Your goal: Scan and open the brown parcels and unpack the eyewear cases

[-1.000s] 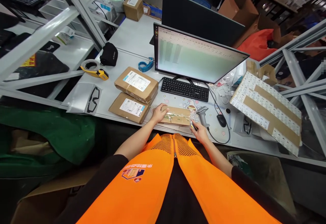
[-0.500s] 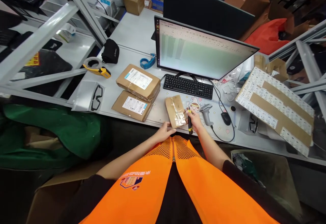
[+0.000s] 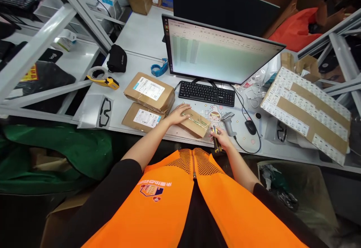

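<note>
A small brown cardboard box point(image 3: 194, 124), with clear shiny tape on it, lies slanted near the desk's front edge. My left hand point(image 3: 178, 114) grips its left end from above, fingers along the far side and thumb on top. In my right hand point(image 3: 221, 139) is a black and yellow utility knife point(image 3: 216, 142), its front end at the box's right end. Whether the blade touches the tape is too small to tell. Left of the box, two larger labelled parcels overlap, the upper parcel point(image 3: 149, 92) partly on the lower parcel point(image 3: 142, 118).
Right of my hands are a barcode scanner point(image 3: 229, 123) and a mouse point(image 3: 250, 127). A keyboard point(image 3: 206, 93) and a monitor point(image 3: 220, 52) stand behind. Tape dispensers, one yellow point(image 3: 105, 82) and one blue point(image 3: 159, 68), lie to the left. A label-covered cardboard sheet point(image 3: 307, 114) leans at right.
The small box has turned from upright in view to lying crosswise, with another face up. My left hand has moved from its near edge onto its left end. The knife has shifted slightly right.
</note>
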### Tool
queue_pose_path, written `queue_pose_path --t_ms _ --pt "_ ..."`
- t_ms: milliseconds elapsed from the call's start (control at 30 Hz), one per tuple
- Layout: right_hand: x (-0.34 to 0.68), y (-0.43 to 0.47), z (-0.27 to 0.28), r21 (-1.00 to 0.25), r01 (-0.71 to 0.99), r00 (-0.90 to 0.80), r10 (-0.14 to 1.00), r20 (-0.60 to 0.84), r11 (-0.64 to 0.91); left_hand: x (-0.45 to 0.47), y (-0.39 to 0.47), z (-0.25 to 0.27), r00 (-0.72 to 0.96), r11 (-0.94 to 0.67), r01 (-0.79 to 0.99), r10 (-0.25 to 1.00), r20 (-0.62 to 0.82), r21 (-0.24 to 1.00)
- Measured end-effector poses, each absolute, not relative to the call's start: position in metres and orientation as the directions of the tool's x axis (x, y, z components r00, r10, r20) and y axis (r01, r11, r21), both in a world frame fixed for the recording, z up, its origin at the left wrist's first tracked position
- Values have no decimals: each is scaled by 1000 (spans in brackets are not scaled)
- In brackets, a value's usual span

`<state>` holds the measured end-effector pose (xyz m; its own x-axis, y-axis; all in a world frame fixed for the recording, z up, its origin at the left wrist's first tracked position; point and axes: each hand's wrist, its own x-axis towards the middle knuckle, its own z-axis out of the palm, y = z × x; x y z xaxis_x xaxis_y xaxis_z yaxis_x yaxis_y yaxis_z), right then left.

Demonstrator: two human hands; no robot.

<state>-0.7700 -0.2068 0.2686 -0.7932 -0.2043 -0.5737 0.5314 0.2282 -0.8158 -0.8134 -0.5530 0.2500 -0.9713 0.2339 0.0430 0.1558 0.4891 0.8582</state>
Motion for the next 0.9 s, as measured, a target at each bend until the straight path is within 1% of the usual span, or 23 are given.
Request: queue_pose_path --t_ms 67,133,267,400,500,633,767,900 --pt "-756 -211 263 -801 563 -773 -214 -597 202 -814 -551 240 -977 496 153 206 55 855" --pt "-753 -216 262 -798 570 -776 -194 -601 193 -808 -546 235 -984 509 152 162 79 847" --pt "-762 -219 266 -801 542 -787 -181 -589 254 -786 -536 234 -994 529 111 47 101 842" --pt "-772 -219 274 -790 544 -783 -167 -599 284 -763 -532 233 -994 563 78 -16 105 823" --pt "-778 -220 281 -797 521 -793 -170 -584 306 -755 -532 230 -990 572 82 -48 134 816" --pt "-791 -222 290 -802 461 -822 -157 -547 380 -757 -531 225 -989 568 76 -63 135 820" --pt "-799 -225 290 -775 440 -813 -166 -559 454 -759 -530 223 -985 541 81 -86 151 837" --pt "-799 -228 286 -775 462 -807 -159 -569 432 -759 -530 223 -985 527 73 -98 146 847"
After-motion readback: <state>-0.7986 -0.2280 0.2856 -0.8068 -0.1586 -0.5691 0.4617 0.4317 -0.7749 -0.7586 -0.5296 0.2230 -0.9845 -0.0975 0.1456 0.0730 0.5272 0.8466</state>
